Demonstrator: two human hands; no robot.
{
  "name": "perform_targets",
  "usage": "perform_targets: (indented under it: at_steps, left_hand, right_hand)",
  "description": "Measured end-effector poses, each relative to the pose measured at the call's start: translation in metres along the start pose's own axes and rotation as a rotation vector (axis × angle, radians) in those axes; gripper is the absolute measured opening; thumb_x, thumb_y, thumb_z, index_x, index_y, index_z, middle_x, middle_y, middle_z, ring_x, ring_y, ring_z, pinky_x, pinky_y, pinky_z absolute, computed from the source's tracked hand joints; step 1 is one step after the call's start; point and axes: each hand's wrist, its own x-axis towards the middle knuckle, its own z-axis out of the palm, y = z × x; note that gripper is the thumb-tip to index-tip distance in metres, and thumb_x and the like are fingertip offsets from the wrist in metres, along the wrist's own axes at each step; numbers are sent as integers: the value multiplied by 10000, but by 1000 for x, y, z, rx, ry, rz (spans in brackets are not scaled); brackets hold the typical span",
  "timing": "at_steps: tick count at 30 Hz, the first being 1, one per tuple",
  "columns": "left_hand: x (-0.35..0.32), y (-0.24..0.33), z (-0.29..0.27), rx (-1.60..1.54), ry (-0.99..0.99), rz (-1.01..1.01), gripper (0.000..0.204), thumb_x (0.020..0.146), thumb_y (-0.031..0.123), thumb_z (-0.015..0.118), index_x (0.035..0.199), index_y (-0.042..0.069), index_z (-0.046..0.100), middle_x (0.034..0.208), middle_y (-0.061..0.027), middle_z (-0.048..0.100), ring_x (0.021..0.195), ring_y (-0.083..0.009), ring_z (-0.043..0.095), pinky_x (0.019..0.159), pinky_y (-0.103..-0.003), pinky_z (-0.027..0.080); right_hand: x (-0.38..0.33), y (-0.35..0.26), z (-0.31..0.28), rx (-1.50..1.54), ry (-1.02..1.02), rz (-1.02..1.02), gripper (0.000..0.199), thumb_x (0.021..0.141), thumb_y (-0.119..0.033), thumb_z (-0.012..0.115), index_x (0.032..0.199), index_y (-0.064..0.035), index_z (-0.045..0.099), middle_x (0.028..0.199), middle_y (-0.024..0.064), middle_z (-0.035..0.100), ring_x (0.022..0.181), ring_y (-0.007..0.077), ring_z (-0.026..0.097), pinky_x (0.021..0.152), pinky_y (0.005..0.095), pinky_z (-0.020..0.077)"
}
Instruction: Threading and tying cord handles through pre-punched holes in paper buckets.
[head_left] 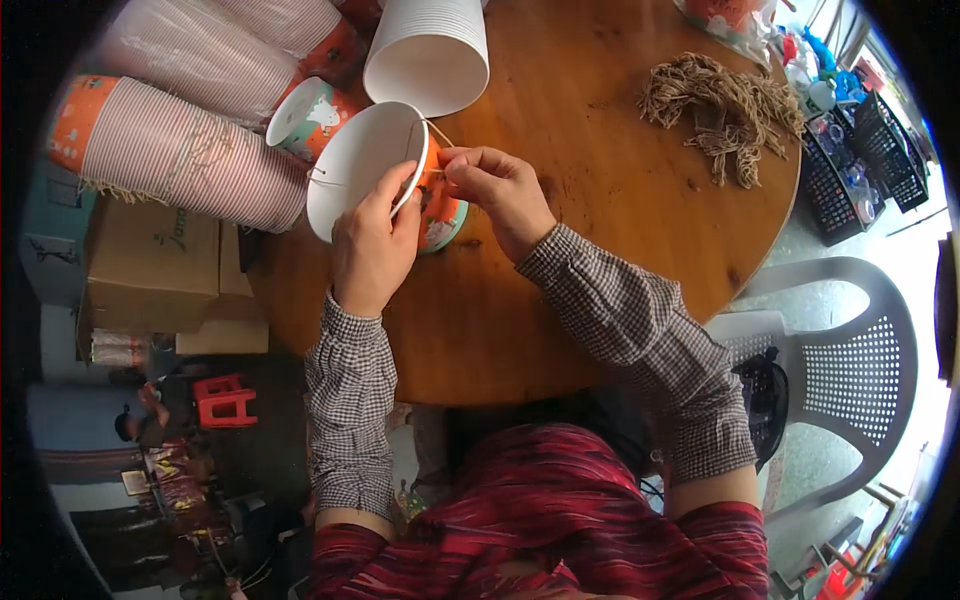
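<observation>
A paper bucket (352,150), white inside with an orange and green printed outside, lies tilted on the round wooden table with its mouth toward me. My left hand (375,240) is closed on its near rim, fingers along the edge. At the bucket's right side, my right hand (505,195) pinches a thin tan cord (438,132) between thumb and forefinger. Part of the cord runs inside the bucket, and a short end with a knot shows at the left wall. My fingers hide where the cord meets the printed side.
Nested printed buckets (195,150) lie in long stacks at the left, beside a single printed bucket (325,115). A white bucket stack (430,60) lies behind. Tan cords (715,105) are heaped at the right. Cardboard boxes (150,250), a red stool (224,400), a grey chair (882,290) and black baskets (835,190) surround the table.
</observation>
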Motion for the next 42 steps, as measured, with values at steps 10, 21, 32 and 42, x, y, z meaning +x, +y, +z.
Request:
perform_targets:
  at_steps: [10,21,32,42]
  left_hand:
    - [-5,-1,1,-38,-5,-92,296,825,88,585,1119,59,576,843,-201,643,761,-338,644,650,-401,500]
    - [-5,3,1,-9,0,-85,293,823,99,581,1111,45,576,838,-202,646,755,-343,646,646,-410,504]
    - [-6,9,-2,23,7,9,242,825,102,567,1056,35,600,794,-199,633,735,-364,627,631,-419,492]
    - [-19,9,-6,68,66,-52,125,819,112,609,898,16,622,782,-174,629,726,-363,602,635,-416,475]
  right_hand:
    - [1,17,1,-82,1,-103,189,792,-84,653,932,38,620,814,20,624,746,77,564,712,229,471]
    - [-3,18,6,-162,72,-111,175,783,-105,658,883,32,616,830,39,626,769,93,567,726,240,468]
    - [-5,22,7,-348,77,-341,127,755,-106,696,825,-14,643,930,97,596,870,191,588,751,300,488]
    - [-7,-16,6,-968,79,-755,164,749,32,616,901,-8,572,1019,119,573,894,244,590,752,307,510]
